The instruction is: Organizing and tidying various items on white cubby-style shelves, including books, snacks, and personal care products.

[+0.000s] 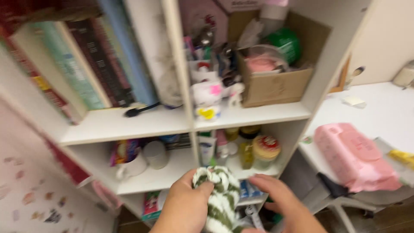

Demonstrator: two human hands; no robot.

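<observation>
Low in front of the white shelf unit (pixel 241 116) — left hand (pixel 186 207) closed on a green-and-white striped fuzzy cloth (pixel 220 196), right hand (pixel 280 198) open just beside it, fingers spread — cloth being handled; it seems to need both hands.

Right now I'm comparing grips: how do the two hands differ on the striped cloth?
The left hand is closed around the green-and-white striped cloth, thumb pressed over its top; the right hand is open, fingers spread, beside the cloth. The left shows its back, while the right is turned more edge-on. Both are bare and low in front of the white shelf unit.
</observation>
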